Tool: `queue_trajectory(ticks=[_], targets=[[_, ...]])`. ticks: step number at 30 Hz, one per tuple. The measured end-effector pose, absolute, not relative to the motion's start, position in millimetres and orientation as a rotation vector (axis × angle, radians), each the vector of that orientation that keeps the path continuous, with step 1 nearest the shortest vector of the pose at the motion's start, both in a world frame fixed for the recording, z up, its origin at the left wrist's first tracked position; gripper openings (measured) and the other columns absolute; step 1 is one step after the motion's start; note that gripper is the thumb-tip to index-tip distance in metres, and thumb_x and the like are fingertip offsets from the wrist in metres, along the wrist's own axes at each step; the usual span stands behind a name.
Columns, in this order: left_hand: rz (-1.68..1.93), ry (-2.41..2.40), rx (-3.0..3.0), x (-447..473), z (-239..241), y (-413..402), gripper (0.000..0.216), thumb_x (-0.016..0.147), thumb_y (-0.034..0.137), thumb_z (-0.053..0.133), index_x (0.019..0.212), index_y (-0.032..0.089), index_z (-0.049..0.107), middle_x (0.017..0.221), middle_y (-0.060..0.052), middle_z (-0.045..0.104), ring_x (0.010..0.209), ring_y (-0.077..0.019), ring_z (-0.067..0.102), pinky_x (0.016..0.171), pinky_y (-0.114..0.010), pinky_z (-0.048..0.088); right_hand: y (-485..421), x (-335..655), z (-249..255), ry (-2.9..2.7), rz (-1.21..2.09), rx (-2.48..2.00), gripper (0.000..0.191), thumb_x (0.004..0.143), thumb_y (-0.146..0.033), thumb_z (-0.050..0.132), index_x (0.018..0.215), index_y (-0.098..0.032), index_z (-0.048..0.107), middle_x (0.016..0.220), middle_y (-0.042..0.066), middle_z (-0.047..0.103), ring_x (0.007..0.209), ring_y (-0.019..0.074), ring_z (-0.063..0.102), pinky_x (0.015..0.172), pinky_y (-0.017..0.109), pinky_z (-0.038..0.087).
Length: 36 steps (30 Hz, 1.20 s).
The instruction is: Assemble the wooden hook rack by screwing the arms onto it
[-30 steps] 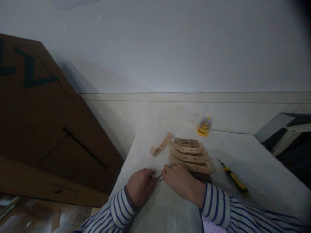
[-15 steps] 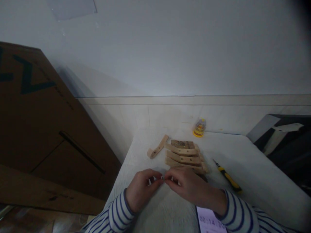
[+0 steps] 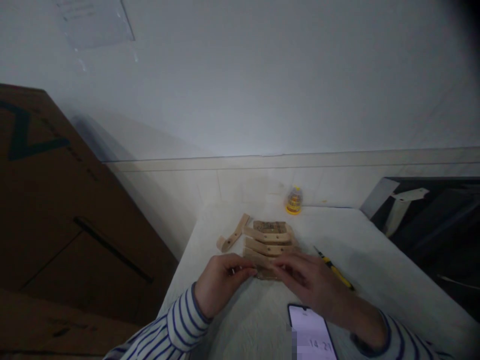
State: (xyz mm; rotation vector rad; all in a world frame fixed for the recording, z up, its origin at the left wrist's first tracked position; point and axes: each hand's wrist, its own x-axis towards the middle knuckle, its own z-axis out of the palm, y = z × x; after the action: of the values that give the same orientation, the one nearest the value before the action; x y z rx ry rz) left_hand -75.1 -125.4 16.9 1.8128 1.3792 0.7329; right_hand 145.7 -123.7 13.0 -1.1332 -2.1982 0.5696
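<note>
My left hand (image 3: 224, 281) is closed, thumb and forefinger pinched at the near edge of the wooden pieces; anything between the fingertips is too small to make out. To its right, my right hand (image 3: 313, 282) reaches over the stack with thumb and fingers drawn together, and what they pinch is hidden. Several bent wooden pieces (image 3: 267, 248), each with small dark holes, lie in a row on brown printed packaging (image 3: 269, 227). One separate wooden hook-shaped piece (image 3: 236, 234) rests left of the stack.
A yellow-black screwdriver-like tool (image 3: 339, 272) lies right of my right hand. A phone (image 3: 309, 327) showing a timer is near the front. A small yellow-based container (image 3: 294, 201) stands by the wall. A large cardboard box (image 3: 93, 200) flanks the white table (image 3: 232, 320) on the left.
My hands have moved apart from fingertip contact. The right hand has shifted right, uncovering more of the phone. The whole view has shifted slightly.
</note>
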Motion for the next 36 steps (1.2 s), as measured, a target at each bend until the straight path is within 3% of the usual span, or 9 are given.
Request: queue_trajectory(ticks=[6,12,15,20,27,36], targets=[[0.675,1.233,1.921,-59.7,30.3,-76.9,0.022,0.081,0.027,0.061,0.094,0.017,0.076,0.083,-0.003,0.075,0.075,-0.0163,0.063,0.068,-0.024,0.049,-98.1,192.9,-12.9,-2.021,0.379,-1.317,0.023,0.092,-0.032,0.046,0.102,-0.021,0.063,0.103,0.009,0.067,0.092,0.0213,0.064,0.081,0.037,0.054],[0.441,1.296,1.975,-22.1,40.0,-27.1,0.021,0.079,0.024,0.063,0.094,0.016,0.076,0.083,-0.003,0.075,0.076,-0.0164,0.064,0.068,-0.023,0.048,-88.9,204.9,-39.3,-1.947,0.498,-1.473,0.032,0.093,-0.04,0.044,0.113,-0.02,0.059,0.119,0.012,0.062,0.104,0.0244,0.063,0.079,0.039,0.056],[0.349,1.265,2.067,-7.2,33.1,-4.9,0.022,0.082,0.025,0.061,0.092,0.013,0.077,0.079,-0.004,0.075,0.072,-0.0155,0.063,0.065,-0.022,0.047,-88.2,205.2,-43.3,-1.92,0.567,-1.505,0.039,0.094,-0.042,0.042,0.124,-0.019,0.052,0.126,0.014,0.06,0.113,0.026,0.059,0.086,0.043,0.055],[0.277,1.32,2.141,8.3,13.2,27.3,0.022,0.08,0.031,0.063,0.094,0.021,0.077,0.079,-0.002,0.075,0.074,-0.0163,0.063,0.067,-0.022,0.045,-84.5,207.7,-50.9,-1.922,0.67,-1.503,0.047,0.095,-0.043,0.038,0.136,-0.02,0.044,0.136,0.013,0.054,0.122,0.0256,0.054,0.099,0.048,0.046],[0.169,1.324,2.185,19.2,-3.7,51.3,0.02,0.079,0.029,0.062,0.09,0.024,0.078,0.07,-0.002,0.074,0.066,-0.0152,0.062,0.06,-0.022,0.043,-77.1,212.5,-55.0,-1.97,0.596,-1.525,0.045,0.095,-0.041,0.039,0.136,-0.023,0.046,0.135,0.011,0.056,0.12,0.0257,0.056,0.099,0.047,0.047],[0.12,1.312,2.186,20.4,-7.8,61.1,0.019,0.079,0.03,0.063,0.09,0.025,0.078,0.074,-0.001,0.076,0.068,-0.0155,0.065,0.061,-0.023,0.043,-71.8,216.4,-54.7,-2.044,0.613,-1.569,0.049,0.096,-0.042,0.034,0.138,-0.018,0.044,0.139,0.014,0.051,0.125,0.0268,0.052,0.101,0.047,0.046]])
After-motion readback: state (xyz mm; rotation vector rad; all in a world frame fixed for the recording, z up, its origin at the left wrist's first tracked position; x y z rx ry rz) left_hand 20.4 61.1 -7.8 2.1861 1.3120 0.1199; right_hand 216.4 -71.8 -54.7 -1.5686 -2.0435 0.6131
